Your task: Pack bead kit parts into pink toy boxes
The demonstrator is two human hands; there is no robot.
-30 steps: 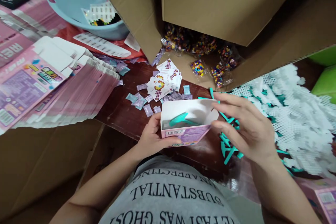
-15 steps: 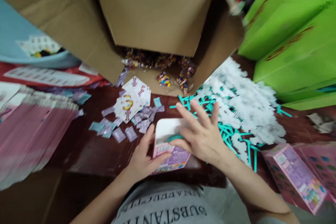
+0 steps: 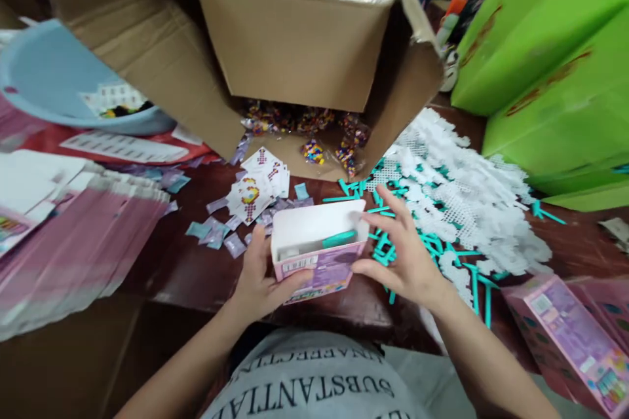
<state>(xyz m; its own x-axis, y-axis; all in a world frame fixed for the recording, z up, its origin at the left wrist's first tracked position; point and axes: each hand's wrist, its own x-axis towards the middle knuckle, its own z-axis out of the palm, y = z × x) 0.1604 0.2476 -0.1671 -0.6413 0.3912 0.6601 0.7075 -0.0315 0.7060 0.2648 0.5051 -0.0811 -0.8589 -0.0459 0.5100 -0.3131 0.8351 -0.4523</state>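
Note:
A small pink and purple cardboard box (image 3: pixel 327 270) with a white inside stands open at the top in front of me. My left hand (image 3: pixel 263 281) grips its left end, thumb across the front. At the right end, my right hand (image 3: pixel 400 258) holds the box between thumb and fingertips, with the forefinger raised. Inside lies a teal plastic piece (image 3: pixel 339 239). Behind the box are purple and teal sachets (image 3: pixel 234 245) and printed pattern cards (image 3: pixel 250 196). Teal plastic sticks (image 3: pixel 383 249) lie close to my right hand.
A large open carton (image 3: pixel 295 46) holds bags of coloured beads (image 3: pixel 312 152). White perforated sheets (image 3: pixel 466 196) are heaped at right, near green boxes (image 3: pixel 550 78). Flat pink boxes (image 3: pixel 93 229) and a blue basin (image 3: pixel 44 72) occupy the left. More pink boxes (image 3: pixel 565 334) stand lower right.
My right hand has drawn back from over the box opening to its right end. The box has turned and its opening shows wider, with the teal piece inside. The view has shifted a little.

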